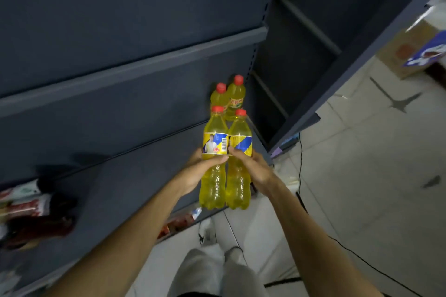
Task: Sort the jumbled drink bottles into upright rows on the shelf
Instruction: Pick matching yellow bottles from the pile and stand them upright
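Yellow bottles side by side: left hand [196, 171] grips left bottle [213, 159], right hand [253, 171] right bottle [239, 164].

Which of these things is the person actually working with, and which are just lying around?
Part of the job:
- yellow bottle in the left hand
- yellow bottle in the right hand
- two yellow bottles standing behind
- shelf
- left hand
- right hand

Just lying about:
- cardboard box
- black cable
- red packets at the left
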